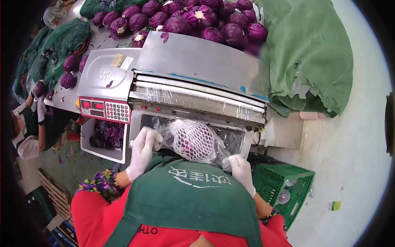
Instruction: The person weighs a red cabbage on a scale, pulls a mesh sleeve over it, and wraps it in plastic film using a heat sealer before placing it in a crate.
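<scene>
A purple cabbage in a white foam net [193, 140] sits on clear plastic film at the front of the wrapping machine [201, 61]. My left hand [145, 150], in a white glove, is closed on the film at the cabbage's left. On the right, my right hand [240, 171], also gloved, pinches the film beside the net. The film stretches between both hands, around and under the cabbage. Behind it lies the machine's roll of film [201, 96].
A scale [105, 82] stands left of the machine, above a white bin [103, 142] of purple leaves. Loose cabbages [177, 24] are piled behind. At right are a green sack [308, 49] and a green crate [284, 173] with netted cabbages. A co-worker [31, 127] handles cabbage at far left.
</scene>
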